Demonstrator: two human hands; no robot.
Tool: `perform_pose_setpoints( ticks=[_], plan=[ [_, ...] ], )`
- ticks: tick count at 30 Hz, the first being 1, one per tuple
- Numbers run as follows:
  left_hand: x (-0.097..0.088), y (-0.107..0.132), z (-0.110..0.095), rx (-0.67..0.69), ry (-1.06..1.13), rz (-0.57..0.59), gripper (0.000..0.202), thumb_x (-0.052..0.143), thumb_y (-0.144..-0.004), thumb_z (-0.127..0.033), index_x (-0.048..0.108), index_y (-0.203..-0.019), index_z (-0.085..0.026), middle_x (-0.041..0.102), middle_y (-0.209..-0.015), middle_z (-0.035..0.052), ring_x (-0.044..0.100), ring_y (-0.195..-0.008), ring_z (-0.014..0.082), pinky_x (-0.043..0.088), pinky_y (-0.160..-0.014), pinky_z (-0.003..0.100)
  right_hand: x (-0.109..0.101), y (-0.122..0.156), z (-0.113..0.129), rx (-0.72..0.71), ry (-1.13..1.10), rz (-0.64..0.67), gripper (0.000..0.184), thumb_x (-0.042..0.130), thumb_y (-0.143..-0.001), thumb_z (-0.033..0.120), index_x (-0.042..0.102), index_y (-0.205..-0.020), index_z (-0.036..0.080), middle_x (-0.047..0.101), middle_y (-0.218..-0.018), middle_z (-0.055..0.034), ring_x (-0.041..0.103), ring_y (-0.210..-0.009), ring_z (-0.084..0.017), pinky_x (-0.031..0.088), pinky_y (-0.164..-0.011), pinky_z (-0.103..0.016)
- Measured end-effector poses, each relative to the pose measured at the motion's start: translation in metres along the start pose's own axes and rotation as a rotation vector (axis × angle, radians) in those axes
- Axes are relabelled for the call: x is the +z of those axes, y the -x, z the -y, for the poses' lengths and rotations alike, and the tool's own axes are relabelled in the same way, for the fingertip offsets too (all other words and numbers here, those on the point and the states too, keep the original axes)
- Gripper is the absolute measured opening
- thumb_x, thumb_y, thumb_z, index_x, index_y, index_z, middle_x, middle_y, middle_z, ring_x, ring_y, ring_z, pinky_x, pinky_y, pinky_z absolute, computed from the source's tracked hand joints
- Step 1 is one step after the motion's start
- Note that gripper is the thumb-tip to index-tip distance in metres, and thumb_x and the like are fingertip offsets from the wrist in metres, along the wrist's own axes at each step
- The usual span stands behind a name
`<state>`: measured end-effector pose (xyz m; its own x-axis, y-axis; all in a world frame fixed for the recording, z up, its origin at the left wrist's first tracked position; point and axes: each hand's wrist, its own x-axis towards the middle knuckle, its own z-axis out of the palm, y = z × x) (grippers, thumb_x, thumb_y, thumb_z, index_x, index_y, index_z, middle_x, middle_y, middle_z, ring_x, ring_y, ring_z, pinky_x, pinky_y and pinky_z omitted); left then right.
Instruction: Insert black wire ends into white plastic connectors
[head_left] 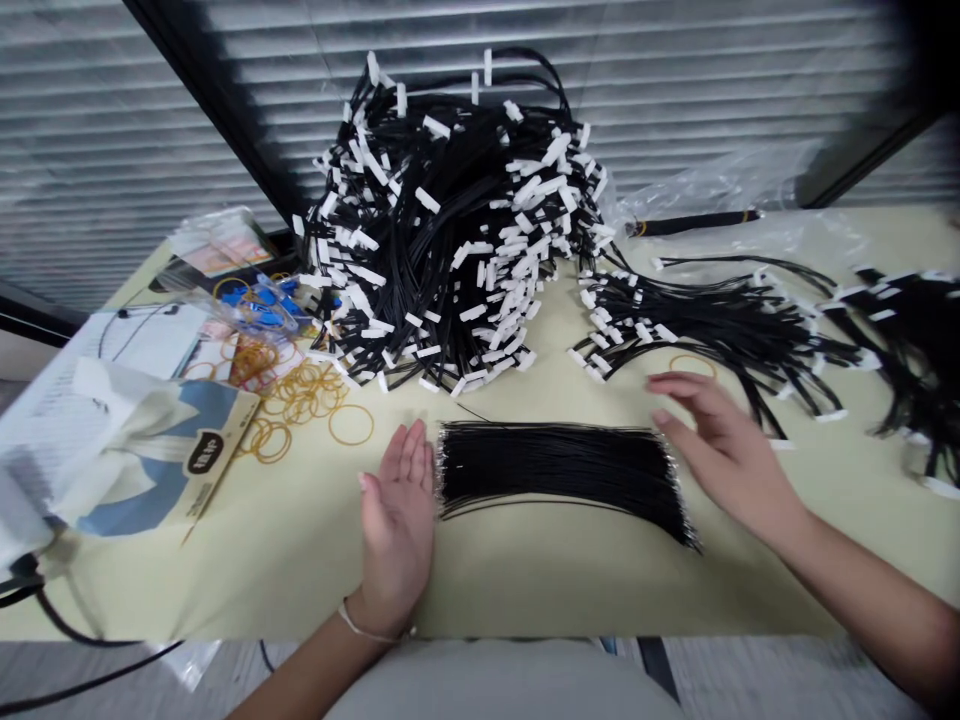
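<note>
A flat bundle of black wires [555, 465] with shiny metal tips at both ends lies crosswise on the table before me. My left hand [401, 510] rests on edge at the bundle's left end, palm facing up and inward, fingers stretched out. Whether it touches the wire tips I cannot tell. Over the right end, my right hand [712, 440] is held with its fingers apart, thumb near the upper right tips, nothing in its grasp. One loose wire strays above the bundle's top left.
A tall heap of black cables with white connectors [450, 230] stands behind. Smaller cable piles [705, 320] lie right, beside a plastic bag [720, 190]. To the left are yellow rubber bands [307, 390], a blue-and-white tissue pack [165, 440] and papers [150, 335].
</note>
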<state>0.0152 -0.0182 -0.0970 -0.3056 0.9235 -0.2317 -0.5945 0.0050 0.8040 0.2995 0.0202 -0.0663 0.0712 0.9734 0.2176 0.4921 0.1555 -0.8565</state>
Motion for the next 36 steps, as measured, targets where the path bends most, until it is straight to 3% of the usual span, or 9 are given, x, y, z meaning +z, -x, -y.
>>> perform_pose_setpoints(
  ticks=[4,8,11,14,17,23,30,33,36],
  plan=[
    [-0.002,-0.003,-0.004,-0.018,0.039,-0.051,0.057,0.036,-0.084,-0.063,0.058,-0.11,-0.018,0.048,-0.136,0.0147,0.041,-0.131,0.0225,0.026,-0.114,0.038,0.045,-0.02,0.023,-0.187,0.183,0.361,0.025,0.052,-0.086,0.038,0.063,-0.102,0.023,0.059,-0.108,-0.007,0.057,-0.101,-0.021,0.047,-0.094,-0.043],
    [0.004,-0.017,-0.017,-0.005,0.039,-0.091,0.055,0.038,-0.085,-0.062,0.058,-0.107,-0.016,0.048,-0.135,0.0169,0.042,-0.13,0.024,0.029,-0.113,0.04,0.088,-0.027,0.032,-0.411,0.306,0.472,0.035,0.05,-0.087,0.038,0.06,-0.113,0.017,0.054,-0.121,-0.013,0.048,-0.117,-0.027,0.039,-0.102,-0.05],
    [0.023,-0.036,-0.034,0.03,0.055,-0.057,0.051,0.04,-0.086,-0.058,0.06,-0.102,-0.015,0.051,-0.132,0.0169,0.045,-0.127,0.0239,0.03,-0.112,0.04,0.096,-0.027,0.039,-0.554,0.381,0.504,0.037,0.049,-0.087,0.039,0.059,-0.115,0.016,0.053,-0.123,-0.0129,0.044,-0.12,-0.028,0.033,-0.105,-0.052],
    [0.054,-0.058,-0.055,0.161,0.044,0.116,0.048,0.044,-0.087,-0.054,0.066,-0.088,-0.012,0.058,-0.123,0.0157,0.047,-0.125,0.0245,0.03,-0.112,0.04,0.08,-0.03,0.04,-0.623,0.452,0.454,0.038,0.048,-0.089,0.036,0.055,-0.12,0.016,0.049,-0.127,-0.0126,0.042,-0.121,-0.026,0.034,-0.105,-0.049],
    [0.092,-0.074,-0.076,0.352,0.005,0.31,0.037,0.054,-0.086,-0.043,0.067,-0.069,-0.013,0.059,-0.122,0.0115,0.046,-0.126,0.0256,0.033,-0.109,0.042,0.044,-0.045,0.024,-0.599,0.527,0.332,0.032,0.046,-0.09,0.029,0.056,-0.116,0.014,0.053,-0.121,-0.0142,0.047,-0.114,-0.025,0.04,-0.099,-0.047],
    [0.144,-0.085,-0.102,0.515,-0.027,0.6,0.004,0.067,-0.077,-0.024,0.068,-0.078,-0.02,0.061,-0.115,0.0029,0.061,-0.104,0.0219,0.049,-0.088,0.036,-0.018,-0.088,-0.039,-0.506,0.592,0.282,0.021,0.051,-0.088,0.03,0.062,-0.095,0.013,0.059,-0.098,-0.0077,0.055,-0.093,-0.019,0.046,-0.084,-0.042],
    [0.139,-0.081,-0.108,0.633,-0.46,0.869,0.015,0.059,-0.083,-0.026,0.068,-0.078,-0.015,0.066,-0.089,0.0071,0.06,-0.081,0.0155,0.049,-0.073,0.026,-0.027,-0.104,-0.033,-0.501,0.434,0.234,0.026,0.056,-0.085,0.039,0.061,-0.083,0.014,0.062,-0.094,-0.0054,0.056,-0.093,-0.017,0.045,-0.086,-0.039],
    [0.129,-0.078,-0.119,0.651,-0.667,1.074,0.014,0.059,-0.083,-0.023,0.067,-0.086,-0.012,0.066,-0.093,0.0096,0.061,-0.086,0.0168,0.05,-0.076,0.027,-0.051,-0.118,-0.015,-0.488,0.238,0.026,0.024,0.054,-0.086,0.04,0.058,-0.086,0.017,0.063,-0.096,-0.0075,0.059,-0.089,-0.018,0.047,-0.082,-0.04],
    [0.123,-0.079,-0.126,0.652,-0.766,1.11,0.018,0.053,-0.087,-0.025,0.064,-0.094,-0.012,0.064,-0.096,0.0092,0.061,-0.088,0.0153,0.05,-0.077,0.027,-0.082,-0.135,0.011,-0.543,-0.049,-0.331,0.017,0.041,-0.091,0.041,0.048,-0.09,0.025,0.061,-0.09,-0.0031,0.058,-0.083,-0.019,0.047,-0.078,-0.042]
  ],
)
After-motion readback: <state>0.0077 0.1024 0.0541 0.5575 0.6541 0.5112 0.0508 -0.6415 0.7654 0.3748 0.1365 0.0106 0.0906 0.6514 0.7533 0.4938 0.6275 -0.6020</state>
